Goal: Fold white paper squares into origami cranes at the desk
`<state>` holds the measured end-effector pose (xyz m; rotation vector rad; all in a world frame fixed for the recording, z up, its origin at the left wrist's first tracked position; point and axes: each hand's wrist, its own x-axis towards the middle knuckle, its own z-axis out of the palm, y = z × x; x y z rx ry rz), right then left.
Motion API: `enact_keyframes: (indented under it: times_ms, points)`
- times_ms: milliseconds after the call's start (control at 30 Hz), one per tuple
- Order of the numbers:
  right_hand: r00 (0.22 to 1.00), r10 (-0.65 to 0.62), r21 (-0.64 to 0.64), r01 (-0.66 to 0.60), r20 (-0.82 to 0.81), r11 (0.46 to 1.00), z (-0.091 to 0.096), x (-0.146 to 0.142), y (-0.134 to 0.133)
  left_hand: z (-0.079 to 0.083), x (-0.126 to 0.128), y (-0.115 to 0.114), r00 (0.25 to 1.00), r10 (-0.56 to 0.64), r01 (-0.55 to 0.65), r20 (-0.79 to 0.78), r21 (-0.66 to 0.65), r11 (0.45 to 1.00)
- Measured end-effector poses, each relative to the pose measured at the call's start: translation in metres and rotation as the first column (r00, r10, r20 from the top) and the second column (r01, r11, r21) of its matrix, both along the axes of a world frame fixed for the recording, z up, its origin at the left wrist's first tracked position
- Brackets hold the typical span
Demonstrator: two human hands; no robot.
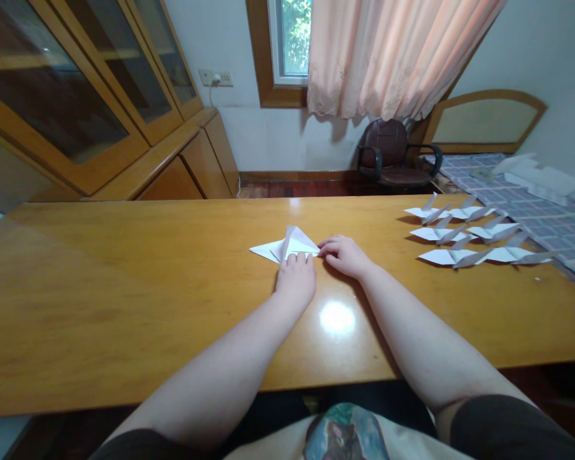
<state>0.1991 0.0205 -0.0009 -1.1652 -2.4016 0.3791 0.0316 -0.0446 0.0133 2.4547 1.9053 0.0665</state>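
Nearest, the person's pale shirt (278,441), printed with a picture, and two dark sleeves (493,421) show before the near edge of the tabletop (124,287). Both forearms reach over that edge, with a bright patch of glare on the wood between them. The left hand (297,278) lies palm down, its bent fingers resting on the near side of a folded white paper (298,243); its thumb is hidden, so whether it grips or only presses I cannot tell. The right hand (347,255) curls loosely beside it, thumb and fingers drawn together at the paper's right-hand tip (a real pinch or a mere touch, the view does not settle it). The paper sits about midway between the left and right edges, well in from the near edge, with a flap standing up and a long point toward the left. Near the far right corner stand six folded paper birds (482,232) in three rows of two, wings spread, and a tiny white scrap (537,278) lies by the right edge. Past that corner is a bed (522,207) with a checked cover; beyond the far edge stand a dark armchair (388,150) and, farther back, a pink curtain (374,57) partly covering a window (297,38).
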Motion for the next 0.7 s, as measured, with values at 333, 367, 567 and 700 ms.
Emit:
enact_keyframes:
  times_ms: [333, 367, 567, 700]
  points:
    - [0.996, -0.034, 0.076, 0.028, 0.086, 0.997, 0.002, 0.008, -0.003, -0.006, -0.018, 0.014, 0.966, -0.238, 0.246, 0.096, -0.078, 0.966]
    - [0.995, -0.036, 0.074, 0.030, 0.090, 0.997, 0.002, 0.009, -0.003, -0.006, -0.019, 0.013, 0.974, -0.212, 0.219, 0.084, -0.074, 0.973]
    - [0.992, -0.050, 0.036, 0.046, 0.112, 0.998, 0.004, 0.007, -0.004, -0.009, -0.011, 0.005, 0.994, -0.105, 0.107, 0.027, -0.088, 0.990]
    - [0.988, -0.070, 0.028, 0.067, 0.140, 0.997, 0.006, 0.003, -0.006, -0.008, -0.010, 0.006, 0.993, -0.113, 0.115, 0.026, -0.112, 0.987]
